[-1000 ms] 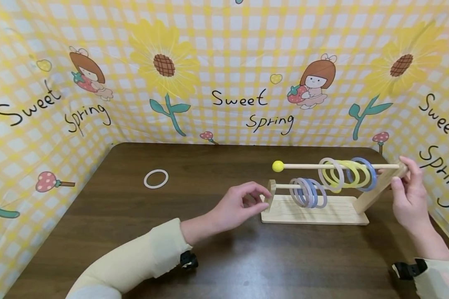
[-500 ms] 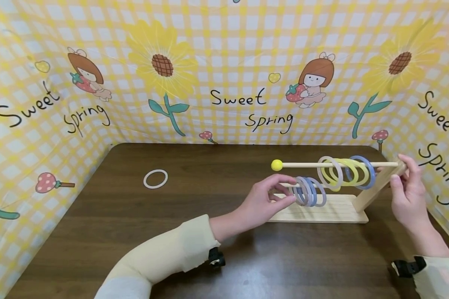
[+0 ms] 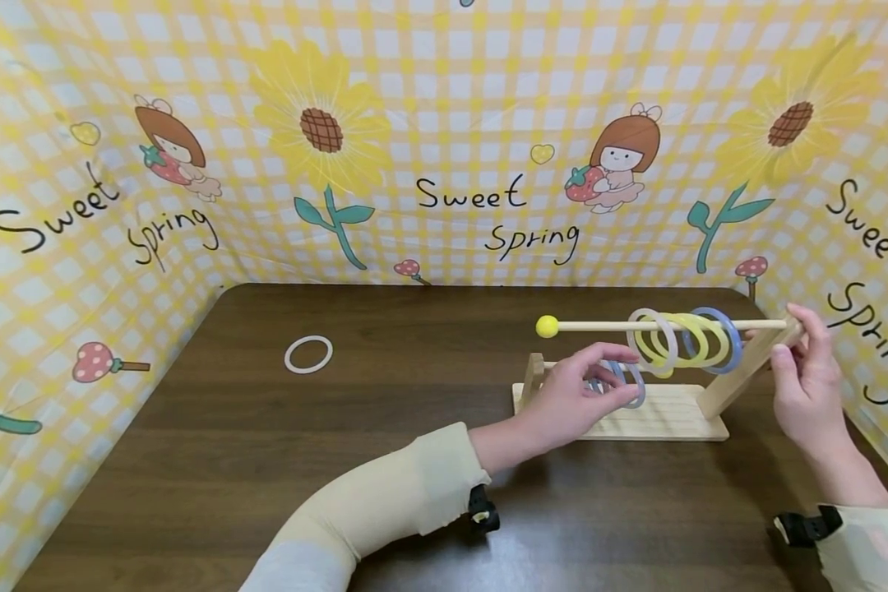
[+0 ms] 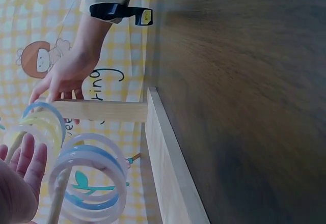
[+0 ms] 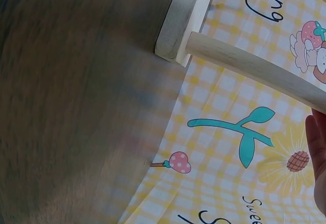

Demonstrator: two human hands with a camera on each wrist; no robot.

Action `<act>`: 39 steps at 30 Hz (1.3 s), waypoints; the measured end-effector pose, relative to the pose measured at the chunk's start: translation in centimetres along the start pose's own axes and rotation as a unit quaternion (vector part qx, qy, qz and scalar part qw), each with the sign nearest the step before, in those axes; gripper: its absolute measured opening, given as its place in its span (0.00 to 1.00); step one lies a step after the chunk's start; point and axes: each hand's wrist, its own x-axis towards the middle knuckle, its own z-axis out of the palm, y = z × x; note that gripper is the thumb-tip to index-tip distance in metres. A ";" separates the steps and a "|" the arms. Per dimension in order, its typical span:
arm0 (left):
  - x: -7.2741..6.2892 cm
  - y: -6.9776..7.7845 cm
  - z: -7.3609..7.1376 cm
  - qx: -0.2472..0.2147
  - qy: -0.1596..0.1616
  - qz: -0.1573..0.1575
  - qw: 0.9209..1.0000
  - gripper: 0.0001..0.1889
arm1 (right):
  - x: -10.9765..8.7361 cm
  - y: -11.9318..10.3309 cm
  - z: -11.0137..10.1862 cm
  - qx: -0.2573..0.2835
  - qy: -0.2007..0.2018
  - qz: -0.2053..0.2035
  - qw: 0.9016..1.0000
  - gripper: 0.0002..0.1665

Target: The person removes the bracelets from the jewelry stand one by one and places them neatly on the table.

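Observation:
A wooden ring stand (image 3: 681,415) has an upper rod with a yellow ball end and a lower rod. White, yellow and blue rings (image 3: 684,341) hang on the upper rod. Around white and blue rings (image 3: 629,386) on the lower rod, my left hand (image 3: 573,395) curves with thumb and fingertips apart, partly hiding them. The left wrist view shows the fingers (image 4: 34,168) extended beside these rings. My right hand (image 3: 810,386) grips the top of the slanted post (image 3: 747,374), thumb in front; the right wrist view catches only its edge.
One loose white ring (image 3: 308,354) lies far left on the dark wooden table (image 3: 266,485). A yellow checked cloth (image 3: 459,123) with printed flowers and figures surrounds the back and sides.
My left hand has moved right, from the lower rod's end support to around the rings there. The rings stay in nearly the same place. My right hand keeps its grip on the post.

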 end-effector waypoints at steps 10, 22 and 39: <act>1.7 -1.1 1.5 -0.060 -0.005 -0.009 0.998 0.20 | -0.1 0.1 0.0 0.001 0.004 0.008 1.000 0.22; 2.2 -1.2 2.4 -0.037 -0.016 0.003 0.999 0.16 | -0.2 -0.3 0.0 -0.010 0.004 0.029 1.000 0.22; 1.1 -1.3 1.0 0.008 0.042 0.038 0.998 0.06 | -0.2 0.0 0.0 0.004 0.006 0.011 1.000 0.22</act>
